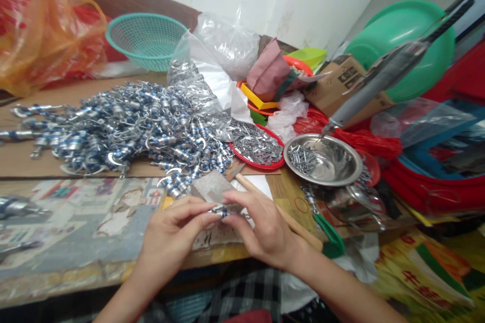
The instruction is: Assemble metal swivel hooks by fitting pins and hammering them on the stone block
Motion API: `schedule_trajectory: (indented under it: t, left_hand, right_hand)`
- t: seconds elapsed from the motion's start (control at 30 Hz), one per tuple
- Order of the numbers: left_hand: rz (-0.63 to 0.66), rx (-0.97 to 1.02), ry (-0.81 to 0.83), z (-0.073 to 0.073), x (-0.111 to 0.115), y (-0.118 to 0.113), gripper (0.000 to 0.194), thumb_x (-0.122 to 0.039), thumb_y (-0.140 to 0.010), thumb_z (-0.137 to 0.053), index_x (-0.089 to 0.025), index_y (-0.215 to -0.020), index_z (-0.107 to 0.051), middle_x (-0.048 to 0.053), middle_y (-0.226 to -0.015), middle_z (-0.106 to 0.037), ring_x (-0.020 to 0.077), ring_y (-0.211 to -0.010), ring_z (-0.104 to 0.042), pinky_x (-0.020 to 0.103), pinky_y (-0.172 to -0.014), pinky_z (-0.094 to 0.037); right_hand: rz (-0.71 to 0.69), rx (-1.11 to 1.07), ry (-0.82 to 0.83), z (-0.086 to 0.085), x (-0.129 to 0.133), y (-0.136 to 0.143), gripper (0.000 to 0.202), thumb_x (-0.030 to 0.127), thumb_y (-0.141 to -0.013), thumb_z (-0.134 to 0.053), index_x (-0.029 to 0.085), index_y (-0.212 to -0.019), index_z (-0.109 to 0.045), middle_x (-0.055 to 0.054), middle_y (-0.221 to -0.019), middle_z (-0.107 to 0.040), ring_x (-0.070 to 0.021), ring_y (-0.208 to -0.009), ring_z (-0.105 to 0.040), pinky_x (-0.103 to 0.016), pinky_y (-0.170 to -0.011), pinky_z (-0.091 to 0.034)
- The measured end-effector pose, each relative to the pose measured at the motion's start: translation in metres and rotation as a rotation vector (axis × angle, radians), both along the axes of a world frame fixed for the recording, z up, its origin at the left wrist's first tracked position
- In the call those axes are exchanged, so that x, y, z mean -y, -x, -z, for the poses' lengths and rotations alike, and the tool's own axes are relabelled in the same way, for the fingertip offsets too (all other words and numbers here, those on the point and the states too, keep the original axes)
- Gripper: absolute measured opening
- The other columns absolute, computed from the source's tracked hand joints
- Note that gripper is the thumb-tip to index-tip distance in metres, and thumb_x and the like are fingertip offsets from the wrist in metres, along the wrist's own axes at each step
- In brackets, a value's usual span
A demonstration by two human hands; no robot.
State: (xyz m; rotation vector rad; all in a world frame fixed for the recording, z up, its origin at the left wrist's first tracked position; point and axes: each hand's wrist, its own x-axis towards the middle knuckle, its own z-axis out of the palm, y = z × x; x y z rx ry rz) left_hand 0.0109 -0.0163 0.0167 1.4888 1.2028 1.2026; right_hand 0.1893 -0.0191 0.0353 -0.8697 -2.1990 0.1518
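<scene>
Between the fingertips of my left hand [172, 229] and my right hand [261, 222] is a small silver-and-blue metal fitting [220, 210], mostly covered by the fingers. Both hands pinch it, one from each side. Just behind them lies a flat grey metal block [214, 186]. A hammer with a pale wooden handle [299, 225] slants beneath my right hand and forearm. Similar blue-banded metal fittings [125, 121] make a large heap on cardboard beyond my left hand.
A red plate [280, 162] carries small metal pieces. Beside it, a steel bowl [354, 174] contains metal pins, with a grey hanging tool [379, 83] above. A turquoise basket [147, 35] stands behind the heap. A green-handled tool [329, 237] lies near the table's right front.
</scene>
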Motion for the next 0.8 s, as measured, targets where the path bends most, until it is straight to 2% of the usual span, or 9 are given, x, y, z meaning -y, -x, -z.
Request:
schedule_trajectory:
  t: [0.13,0.27,0.37,0.5,0.6,0.7,0.8]
  left_hand:
    - [-0.024,0.061,0.102,-0.006,-0.002,0.001,0.007,-0.022,-0.063,-0.07,-0.025,-0.066,-0.076,0.0,-0.068,-0.074,0.0163,-0.067,-0.065,0.022,-0.065,-0.05]
    - [0.021,-0.025,0.085,-0.01,-0.001,0.001,0.007,-0.025,-0.065,-0.069,-0.023,-0.067,-0.075,0.001,-0.067,-0.073,0.0167,-0.065,-0.064,0.023,-0.063,-0.049]
    - [0.045,-0.11,0.027,-0.011,-0.001,0.001,0.009,-0.028,-0.067,-0.067,-0.023,-0.067,-0.074,0.001,-0.066,-0.07,0.0163,-0.064,-0.063,0.024,-0.061,-0.047]
    - [-0.003,-0.153,-0.077,-0.011,0.001,0.002,0.01,-0.028,-0.068,-0.065,-0.024,-0.064,-0.074,0.002,-0.078,-0.07,0.0183,-0.077,-0.064,0.025,-0.072,-0.047]
    - [0.055,-0.168,0.001,-0.012,0.001,0.005,0.012,-0.03,-0.072,-0.063,-0.025,-0.068,-0.073,0.001,-0.081,-0.073,0.0189,-0.079,-0.065,0.027,-0.077,-0.047]
    - [0.135,-0.169,0.089,-0.013,0.001,0.008,0.014,-0.031,-0.074,-0.061,-0.025,-0.07,-0.073,-0.001,-0.073,-0.073,0.019,-0.072,-0.065,0.026,-0.069,-0.048]
    - [0.153,-0.1,0.146,-0.012,0.001,0.007,0.014,-0.032,-0.073,-0.062,-0.023,-0.07,-0.073,0.0,-0.071,-0.073,0.0201,-0.071,-0.065,0.026,-0.067,-0.049]
  right_hand:
    - [-0.064,-0.018,-0.029,0.007,0.002,-0.004,0.026,0.013,-0.082,-0.057,0.013,-0.108,-0.054,-0.011,-0.093,-0.066,-0.0173,-0.088,-0.063,-0.028,-0.075,-0.054]
    - [-0.084,0.02,-0.169,0.011,0.002,-0.008,0.024,0.006,-0.082,-0.051,0.014,-0.102,-0.061,-0.011,-0.094,-0.068,-0.0164,-0.084,-0.064,-0.026,-0.069,-0.054]
    - [-0.085,0.04,-0.195,0.009,0.002,-0.009,0.023,0.007,-0.082,-0.049,0.013,-0.099,-0.064,-0.012,-0.096,-0.068,-0.017,-0.085,-0.064,-0.027,-0.067,-0.054]
    - [-0.089,-0.009,-0.134,0.008,0.001,-0.008,0.025,0.004,-0.081,-0.049,0.012,-0.096,-0.066,-0.012,-0.095,-0.069,-0.0166,-0.087,-0.065,-0.025,-0.07,-0.054]
    - [-0.087,-0.112,-0.047,0.011,0.002,-0.005,0.024,0.004,-0.08,-0.051,0.014,-0.095,-0.068,-0.011,-0.093,-0.07,-0.0152,-0.087,-0.066,-0.023,-0.071,-0.055]
    - [-0.096,-0.18,0.027,0.011,0.005,-0.003,0.023,0.006,-0.08,-0.053,0.015,-0.095,-0.069,-0.011,-0.09,-0.071,-0.015,-0.084,-0.067,-0.023,-0.07,-0.056]
    - [-0.089,-0.24,0.112,0.008,0.005,-0.002,0.021,0.008,-0.079,-0.058,0.017,-0.094,-0.07,-0.01,-0.088,-0.071,-0.0152,-0.08,-0.068,-0.024,-0.069,-0.056]
